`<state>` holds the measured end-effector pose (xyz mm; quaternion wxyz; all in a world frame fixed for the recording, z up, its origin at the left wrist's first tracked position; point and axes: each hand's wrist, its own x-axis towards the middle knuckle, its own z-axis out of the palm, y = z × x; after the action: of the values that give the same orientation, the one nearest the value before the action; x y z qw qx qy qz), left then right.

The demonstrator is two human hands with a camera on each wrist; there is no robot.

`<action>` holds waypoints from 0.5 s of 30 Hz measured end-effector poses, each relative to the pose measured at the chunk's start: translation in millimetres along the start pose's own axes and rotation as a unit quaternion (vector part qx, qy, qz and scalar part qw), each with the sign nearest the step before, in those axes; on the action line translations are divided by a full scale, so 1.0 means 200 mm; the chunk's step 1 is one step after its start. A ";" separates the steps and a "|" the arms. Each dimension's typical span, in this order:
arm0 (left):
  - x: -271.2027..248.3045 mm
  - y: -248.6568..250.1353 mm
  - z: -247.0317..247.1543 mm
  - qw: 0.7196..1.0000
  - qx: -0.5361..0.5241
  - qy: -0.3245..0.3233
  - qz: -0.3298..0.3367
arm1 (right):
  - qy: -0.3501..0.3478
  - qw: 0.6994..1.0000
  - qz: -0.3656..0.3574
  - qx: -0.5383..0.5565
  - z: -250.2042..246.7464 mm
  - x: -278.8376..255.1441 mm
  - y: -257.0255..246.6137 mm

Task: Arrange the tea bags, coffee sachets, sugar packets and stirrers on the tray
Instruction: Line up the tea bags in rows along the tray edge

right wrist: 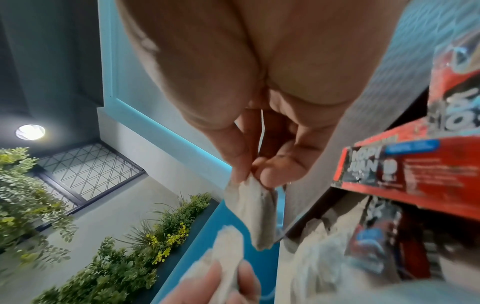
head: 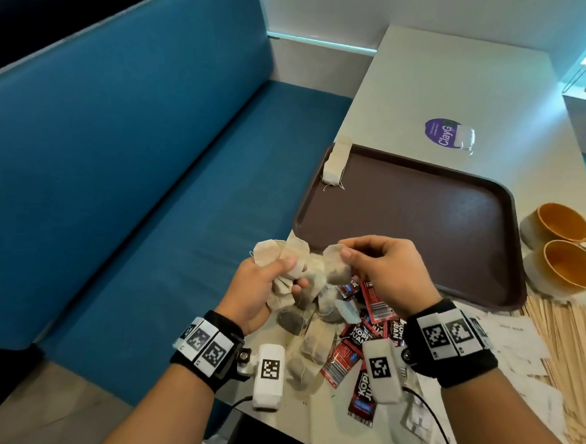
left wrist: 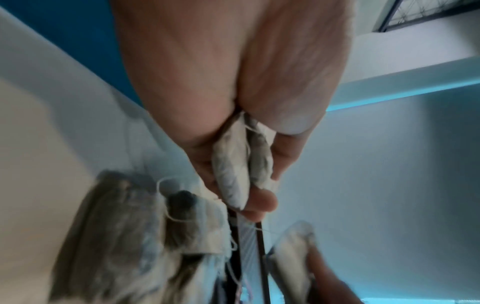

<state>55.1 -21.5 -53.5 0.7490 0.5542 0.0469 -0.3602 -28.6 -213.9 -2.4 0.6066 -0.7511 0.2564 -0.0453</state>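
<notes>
Barely begun: one stack of tea bags [head: 336, 162] sits at the tray [head: 422, 209]'s ten o'clock corner. Left hand [head: 263, 288] clutches a bunch of bags; right hand [head: 381, 265] pinches one. Coffee sachets [head: 356, 342], stirrers [head: 562, 341] remain on the tabletop [head: 447, 87].

Left hand [head: 259, 288]: raised in front of the body, palm turned up, fingers curled round a bunch of tea bags [head: 284, 255].
Right hand [head: 381, 268]: back of hand up, thumb and index finger pinch one tea bag [head: 333, 262].
Wrists: both wear black bands.
</notes>
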 end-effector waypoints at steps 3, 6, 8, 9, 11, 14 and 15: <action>0.06 0.01 0.01 0.999 0.042 0.022 -0.001 | 0.008 1.000 -0.008 -0.011 -0.04 0.05 -0.03; 0.12 0.02 0.03 0.996 0.080 0.046 0.008 | 0.023 1.000 -0.012 0.001 -0.06 0.14 -0.06; 0.14 0.01 0.03 0.995 0.090 0.052 0.004 | 0.035 0.999 -0.020 -0.003 -0.10 0.20 -0.09; 0.14 0.00 0.03 0.994 0.097 0.049 0.002 | 0.034 0.999 -0.025 -0.003 -0.12 0.24 -0.10; 0.14 -0.02 0.02 0.994 0.100 0.042 0.003 | 0.020 0.999 -0.031 -0.009 -0.16 0.33 -0.13; 0.15 -0.03 0.01 0.996 0.075 0.047 0.008 | -0.017 0.998 -0.026 -0.053 -0.21 0.48 -0.15; 0.15 -0.03 0.01 0.996 0.075 0.048 0.010 | -0.026 0.997 -0.020 -0.067 -0.21 0.53 -0.15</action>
<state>73.7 -38.4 -72.5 0.7056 0.6259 0.0498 -0.3285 56.8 -294.3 11.4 0.5606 -0.7959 0.2277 -0.0205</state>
